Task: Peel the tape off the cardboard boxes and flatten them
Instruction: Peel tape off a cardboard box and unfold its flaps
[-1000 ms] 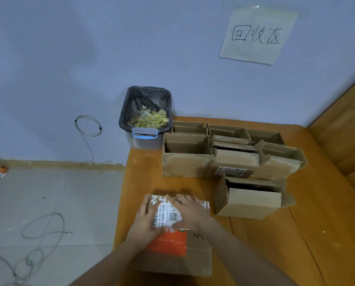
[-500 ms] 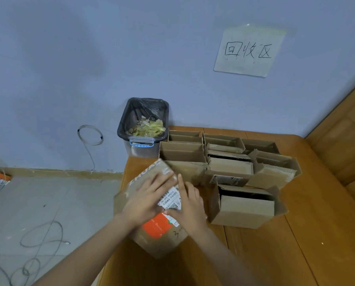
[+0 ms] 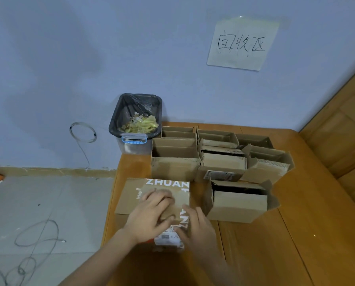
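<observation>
Printed box (image 3: 152, 200): turned since 0.5 s ago, plain face up; left hand (image 3: 152, 215) flat on top, right hand (image 3: 197, 228) gripping near edge; tape search likely.

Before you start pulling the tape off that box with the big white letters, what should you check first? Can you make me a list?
1. Box with white letters resting on the table: ok.
2. Both hands on it: ok, left hand lies on top, right hand at its near right corner.
3. Box closed, so the tape is not yet off: ok.
4. Tape end found to pinch: cannot tell, the hands cover the seam.
5. Bin for peeled tape within sight: ok, it stands by the table's far left corner with scraps inside.
6. Opened boxes apart from this one: ok, a gap shows.
</observation>
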Action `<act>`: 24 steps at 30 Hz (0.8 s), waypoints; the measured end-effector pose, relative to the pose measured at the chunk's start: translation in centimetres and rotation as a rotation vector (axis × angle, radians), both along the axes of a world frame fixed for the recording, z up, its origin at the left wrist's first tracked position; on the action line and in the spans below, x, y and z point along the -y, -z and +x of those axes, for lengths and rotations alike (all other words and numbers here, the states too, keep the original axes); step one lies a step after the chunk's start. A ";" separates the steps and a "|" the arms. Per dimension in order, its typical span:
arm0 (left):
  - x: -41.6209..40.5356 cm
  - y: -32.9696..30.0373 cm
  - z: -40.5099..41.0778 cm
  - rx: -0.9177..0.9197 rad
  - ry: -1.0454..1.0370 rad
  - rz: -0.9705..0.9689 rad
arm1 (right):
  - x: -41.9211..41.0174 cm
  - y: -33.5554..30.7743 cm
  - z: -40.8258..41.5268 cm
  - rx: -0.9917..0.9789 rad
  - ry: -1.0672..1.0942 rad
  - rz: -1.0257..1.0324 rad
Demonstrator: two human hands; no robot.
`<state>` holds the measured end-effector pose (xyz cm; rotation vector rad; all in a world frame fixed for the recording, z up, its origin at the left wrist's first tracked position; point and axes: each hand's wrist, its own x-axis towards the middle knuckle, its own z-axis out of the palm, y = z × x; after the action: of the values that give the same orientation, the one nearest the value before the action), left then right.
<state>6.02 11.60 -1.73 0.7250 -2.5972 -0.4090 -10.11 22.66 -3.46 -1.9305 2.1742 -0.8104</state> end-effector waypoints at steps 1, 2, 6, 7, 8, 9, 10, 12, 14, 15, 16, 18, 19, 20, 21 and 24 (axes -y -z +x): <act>0.0 0.0 0.3 -0.028 -0.024 0.017 | -0.6 0.0 0.5 0.007 -0.008 0.001; 0.0 0.0 0.5 -0.059 -0.069 0.041 | -1.2 0.1 1.0 0.016 -0.017 0.006; -0.1 -0.2 1.3 -0.074 -0.255 0.144 | -2.8 0.9 2.2 0.085 -0.097 -0.003; -0.2 -0.1 1.4 -0.059 -0.256 0.154 | -2.8 1.1 2.1 0.094 -0.116 -0.050; -0.2 -0.2 1.5 -0.047 -0.250 0.158 | -2.6 1.1 1.9 0.109 -0.122 -0.111; -0.3 -0.2 1.5 -0.040 -0.244 0.158 | -2.3 1.0 1.6 0.130 -0.114 -0.160; -0.5 -0.3 1.5 -0.037 -0.241 0.153 | -1.8 0.8 1.3 0.147 -0.095 -0.184; -0.8 -0.2 1.6 -0.022 -0.227 0.139 | -0.5 0.3 0.6 0.149 -0.054 -0.177; -1.0 -0.1 1.7 -0.005 -0.214 0.117 | 0.7 -0.2 0.2 0.105 -0.086 -0.132; -1.1 0.0 1.8 0.000 -0.212 0.116 | 1.2 -0.4 0.1 0.076 -0.133 -0.099; -1.2 0.1 1.9 0.004 -0.212 0.120 | 1.5 -0.4 0.1 0.058 -0.179 -0.063; -1.2 0.2 2.0 0.012 -0.206 0.116 | 1.5 -0.1 0.2 0.052 -0.216 -0.026; -1.2 0.3 2.0 0.016 -0.199 0.109 | 1.3 0.1 0.2 0.049 -0.213 -0.029; -1.2 0.3 2.0 0.019 -0.193 0.106 | 1.1 0.3 0.1 0.041 -0.210 -0.035; -1.2 0.3 2.0 0.021 -0.192 0.107 | 0.9 0.5 0.1 0.030 -0.211 -0.036; -1.0 0.4 1.9 0.011 -0.199 0.103 | 0.4 0.5 -0.1 -0.024 -0.220 -0.042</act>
<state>7.92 12.64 -2.10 1.0127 -2.4979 -0.4806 -10.23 22.22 -4.01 -2.1613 1.9260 -0.8033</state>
